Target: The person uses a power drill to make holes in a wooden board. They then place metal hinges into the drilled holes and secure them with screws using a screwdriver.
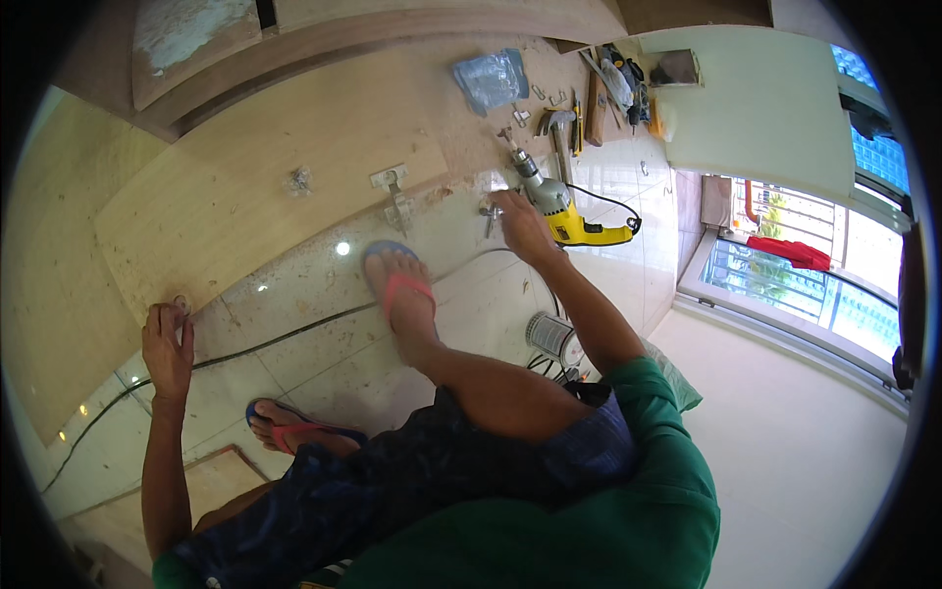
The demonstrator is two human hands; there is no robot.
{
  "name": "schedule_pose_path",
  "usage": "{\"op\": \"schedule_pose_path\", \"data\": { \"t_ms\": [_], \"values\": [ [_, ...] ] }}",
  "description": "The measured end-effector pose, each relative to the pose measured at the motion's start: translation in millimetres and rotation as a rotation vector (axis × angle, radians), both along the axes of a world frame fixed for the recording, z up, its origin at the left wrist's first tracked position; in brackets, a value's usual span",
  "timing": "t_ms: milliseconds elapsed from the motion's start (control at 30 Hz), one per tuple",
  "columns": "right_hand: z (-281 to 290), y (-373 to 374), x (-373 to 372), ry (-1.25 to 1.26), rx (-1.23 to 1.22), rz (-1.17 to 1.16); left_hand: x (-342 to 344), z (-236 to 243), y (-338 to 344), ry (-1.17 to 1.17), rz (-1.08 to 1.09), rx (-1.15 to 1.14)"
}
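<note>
My right hand [526, 230] pinches a metal cabinet hinge [491, 214] just above the tiled floor, beside a yellow and grey power drill [561, 206]. On the left, my left hand [169, 348] rests at the near edge of a pale wooden panel [265, 231], its fingers apart and touching the wood around a round recess [181, 303]. Another metal hinge [394, 194] sits on the same edge, its arm sticking out over the tiles. A small clump of screws [298, 181], perhaps in clear plastic, lies on the panel.
A hammer [560, 133], a clear plastic packet [491, 81], loose hinge parts [521, 115] and a pile of hand tools [623, 83] lie at the back right. A black cable [294, 335] crosses the floor past my sandalled feet. A can [554, 340] stands near my right knee.
</note>
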State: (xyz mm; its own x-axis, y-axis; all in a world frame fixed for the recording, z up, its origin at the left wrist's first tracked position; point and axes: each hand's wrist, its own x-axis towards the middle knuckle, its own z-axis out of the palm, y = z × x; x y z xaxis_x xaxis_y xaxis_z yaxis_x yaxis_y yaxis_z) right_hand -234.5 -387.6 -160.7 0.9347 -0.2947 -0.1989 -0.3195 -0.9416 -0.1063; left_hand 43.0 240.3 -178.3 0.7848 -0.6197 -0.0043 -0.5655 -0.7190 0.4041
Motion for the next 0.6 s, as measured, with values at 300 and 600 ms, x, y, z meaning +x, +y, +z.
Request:
{"op": "schedule_pose_path", "data": {
  "t_ms": [300, 600],
  "values": [
    [-18, -27, -4, 0.361, -0.15, -0.364, -1, -4, 3, -0.009, -0.014, -0.041],
    [-3, -47, -27, 0.211, 0.33, -0.474, 1, -12, 14, 0.022, 0.007, -0.062]
  ]
}}
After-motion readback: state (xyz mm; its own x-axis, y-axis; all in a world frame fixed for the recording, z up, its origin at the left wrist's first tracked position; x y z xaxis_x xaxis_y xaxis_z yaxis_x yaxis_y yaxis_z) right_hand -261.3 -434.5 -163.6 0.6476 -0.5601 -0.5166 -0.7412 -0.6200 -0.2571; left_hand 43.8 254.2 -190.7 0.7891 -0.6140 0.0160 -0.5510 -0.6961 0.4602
